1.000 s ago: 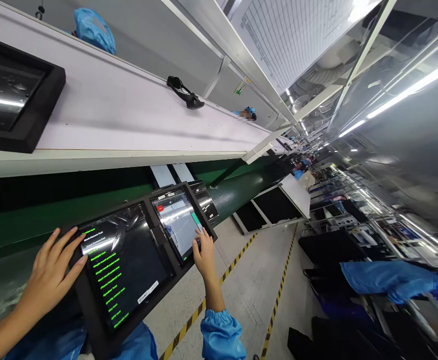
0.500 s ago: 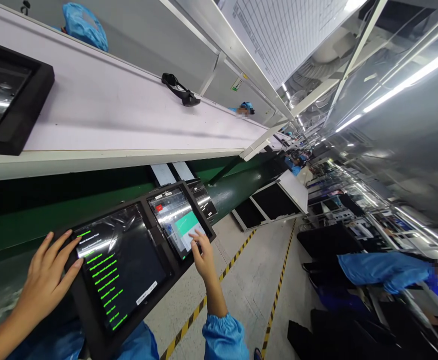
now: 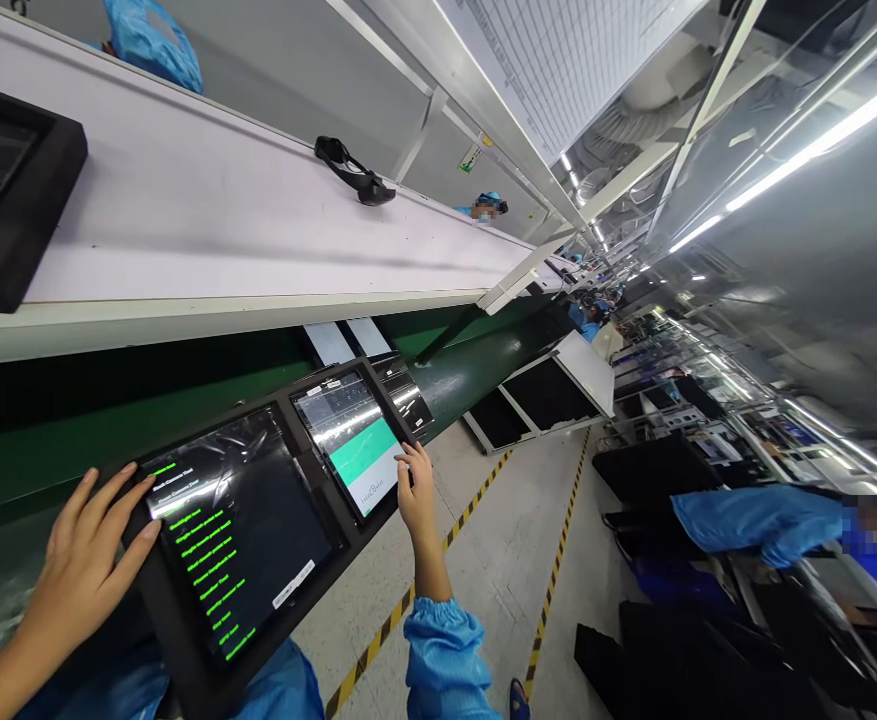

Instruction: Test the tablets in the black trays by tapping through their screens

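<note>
Twin-screen unit in a matte black frame [image 3: 160,610] lies beside the white bench [image 3: 205,220], above the person's blue-clothed legs; what carries its weight is hard to tell. On its smaller screen [image 3: 327,420], a green band [image 3: 367,452] has just spread from one side to nearly the full width, and the red square is gone, which suggests the display is responding to touch. The right hand [image 3: 417,495] has shifted to that screen's outer edge, fingers loosely bent and gripping nothing; whether a fingertip touches is unclear. The left hand [image 3: 82,575] is open, fingers spread on the frame's far corner beside the larger dark screen [image 3: 280,510] with green text lines. Glare and wrinkled film obscure parts of it. Dark glossy panels [image 3: 406,395] sit just beyond the smaller screen. On the bench are another black-framed screen [image 3: 37,215] and a black curved object [image 3: 355,175]; a slanted white post [image 3: 509,290] stands farther along.
</note>
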`<state>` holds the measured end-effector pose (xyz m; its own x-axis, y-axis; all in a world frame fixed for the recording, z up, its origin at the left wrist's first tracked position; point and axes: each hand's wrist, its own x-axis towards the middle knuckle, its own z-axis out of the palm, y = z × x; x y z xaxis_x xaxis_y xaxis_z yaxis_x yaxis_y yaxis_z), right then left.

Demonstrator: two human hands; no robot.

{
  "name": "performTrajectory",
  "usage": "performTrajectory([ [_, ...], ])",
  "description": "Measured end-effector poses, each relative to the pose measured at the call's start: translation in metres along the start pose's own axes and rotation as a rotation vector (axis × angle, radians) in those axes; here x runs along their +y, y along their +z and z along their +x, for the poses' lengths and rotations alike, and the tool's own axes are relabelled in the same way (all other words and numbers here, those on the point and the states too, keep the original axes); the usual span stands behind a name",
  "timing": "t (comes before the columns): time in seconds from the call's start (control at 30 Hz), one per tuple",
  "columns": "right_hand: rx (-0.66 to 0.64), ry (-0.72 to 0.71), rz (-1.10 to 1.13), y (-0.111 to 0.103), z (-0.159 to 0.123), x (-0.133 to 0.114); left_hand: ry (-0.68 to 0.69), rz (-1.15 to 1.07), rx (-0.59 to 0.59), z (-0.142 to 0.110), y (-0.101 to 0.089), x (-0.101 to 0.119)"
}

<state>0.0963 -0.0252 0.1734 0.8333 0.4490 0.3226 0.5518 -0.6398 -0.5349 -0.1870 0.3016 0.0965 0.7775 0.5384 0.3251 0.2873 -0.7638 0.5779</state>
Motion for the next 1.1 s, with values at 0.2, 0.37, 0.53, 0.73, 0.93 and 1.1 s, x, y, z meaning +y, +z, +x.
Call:
performTrajectory([
  [0.2,0.012,-0.045,0.013,0.004,-0.01,-0.002,0.027,-0.02,0.036,0.001,-0.003,0.004],
  [0.37,-0.046,-0.125,0.019,0.014,-0.019,-0.024,0.038,-0.033,0.049,0.004,-0.005,0.005],
  [0.53,-0.077,-0.208,0.003,0.026,-0.022,-0.037,0.024,-0.038,0.043,0.003,-0.004,0.003],
  [0.73,-0.095,-0.235,-0.038,0.025,-0.021,-0.043,0.059,-0.044,0.064,0.006,-0.006,0.007],
  [0.93,-0.148,-0.242,-0.077,0.032,-0.005,-0.055,0.033,-0.052,0.026,0.005,-0.01,0.011],
  [1.1,-0.092,-0.235,-0.046,0.045,0.005,-0.059,0.077,-0.018,-0.02,0.0,-0.001,-0.015],
])
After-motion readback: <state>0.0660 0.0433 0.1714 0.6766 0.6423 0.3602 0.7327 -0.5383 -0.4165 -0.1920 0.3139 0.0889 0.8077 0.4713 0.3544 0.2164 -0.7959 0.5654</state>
